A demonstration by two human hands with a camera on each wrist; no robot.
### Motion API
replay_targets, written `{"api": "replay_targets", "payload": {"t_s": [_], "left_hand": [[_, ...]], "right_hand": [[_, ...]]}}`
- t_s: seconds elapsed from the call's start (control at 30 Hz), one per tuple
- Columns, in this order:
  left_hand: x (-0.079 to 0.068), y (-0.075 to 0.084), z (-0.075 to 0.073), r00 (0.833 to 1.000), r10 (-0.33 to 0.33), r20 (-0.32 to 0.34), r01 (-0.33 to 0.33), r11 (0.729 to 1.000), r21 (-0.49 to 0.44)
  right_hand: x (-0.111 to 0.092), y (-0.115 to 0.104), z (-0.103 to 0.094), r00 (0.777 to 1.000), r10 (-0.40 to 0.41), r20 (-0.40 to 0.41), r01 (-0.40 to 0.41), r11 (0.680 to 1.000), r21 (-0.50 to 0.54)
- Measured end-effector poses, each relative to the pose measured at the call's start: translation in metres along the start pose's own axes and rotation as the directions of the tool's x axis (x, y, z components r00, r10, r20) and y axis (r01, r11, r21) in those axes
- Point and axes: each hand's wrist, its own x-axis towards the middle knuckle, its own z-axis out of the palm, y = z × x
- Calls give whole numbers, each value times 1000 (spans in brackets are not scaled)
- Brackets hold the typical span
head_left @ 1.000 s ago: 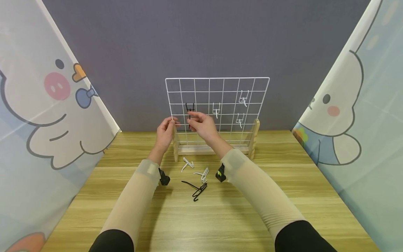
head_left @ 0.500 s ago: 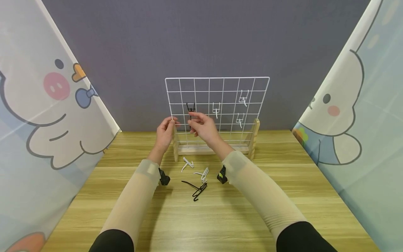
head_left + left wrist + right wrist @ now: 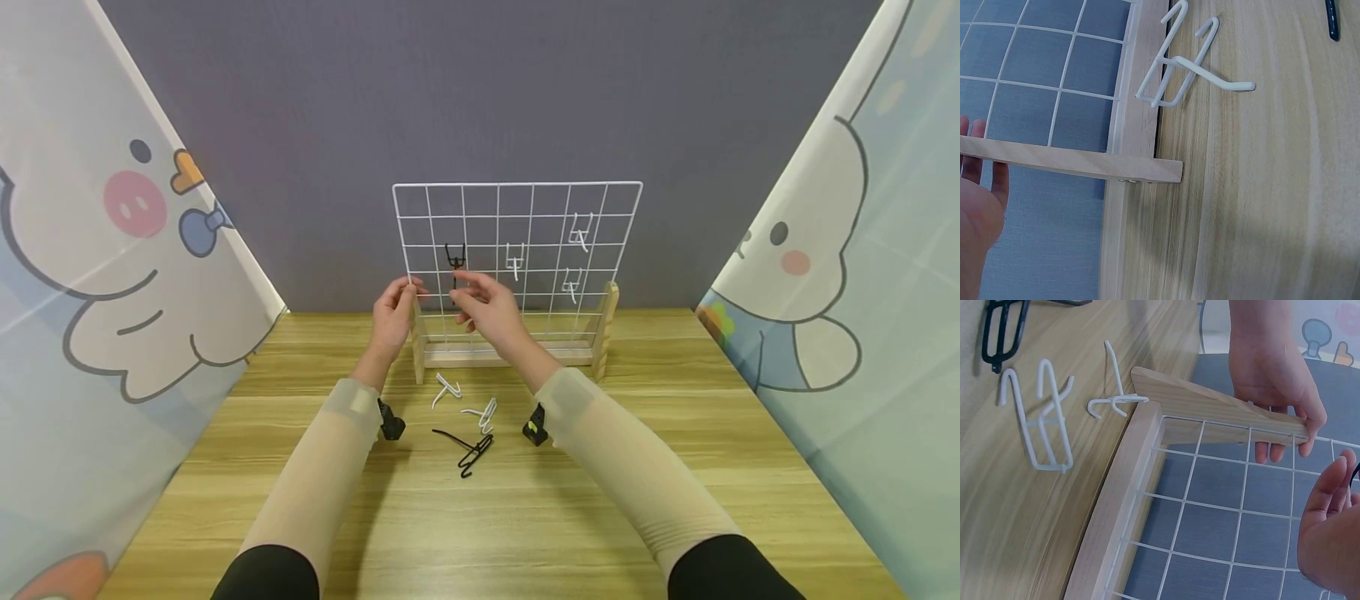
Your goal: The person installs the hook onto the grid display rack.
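Note:
A white wire grid panel point(image 3: 517, 182) stands upright between wooden side posts. My left hand point(image 3: 392, 317) grips the left wooden post point(image 3: 1210, 403), thumb in front and fingers behind, at the panel's edge. A black display hook point(image 3: 456, 261) hangs on the grid's left part, its prong pointing forward. Beside that prong is my right hand point(image 3: 491, 312), thumb and fingers apart, fingertips close to it. The right wrist view shows only a black sliver of the hook at its edge, partly hidden by the fingers.
Several white hooks point(image 3: 514, 263) hang on the middle and right of the grid. On the wood-grain table lie two white hooks point(image 3: 447, 387) and a black hook point(image 3: 474, 455). A grey panel point(image 3: 517, 92) rises behind the rack; cartoon curtains flank both sides.
My right hand has drawn slightly to the right, its fingertips moving back along the prong. The black hook has shifted a little right. My left hand keeps its place.

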Motion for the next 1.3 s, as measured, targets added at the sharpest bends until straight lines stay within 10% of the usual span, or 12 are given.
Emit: {"api": "replay_targets", "payload": {"t_s": [0.83,1.3], "left_hand": [[2,-1,0,1000,19,1,-19,1000,10],[0,1,1,1000,14,1,-14,1000,8]], "right_hand": [[-47,50,-41,983,144,113,-125,979,-160],[-55,96,-77,891,328,313,-215,913,-346]]}}
